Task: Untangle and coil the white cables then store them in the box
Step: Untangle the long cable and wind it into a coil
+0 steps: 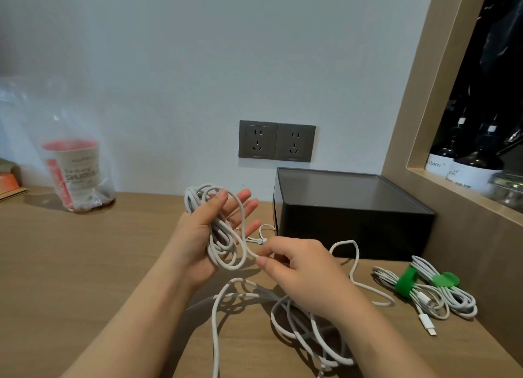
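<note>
Fingers (242,201) of the left hand (198,236) are spreading straight and wide, palm up, while its thumb is pinning several loops of the white cable (227,267) against the palm, above the wooden desk (85,264). The right hand (300,273) is pinching the same cable between thumb and forefinger just beside the coil; the rest of it is lying in loose tangles on the desk. Two coiled cables with green ties (407,283) are lying near the closed black box (353,222), which is sitting below two wall sockets (276,141).
</note>
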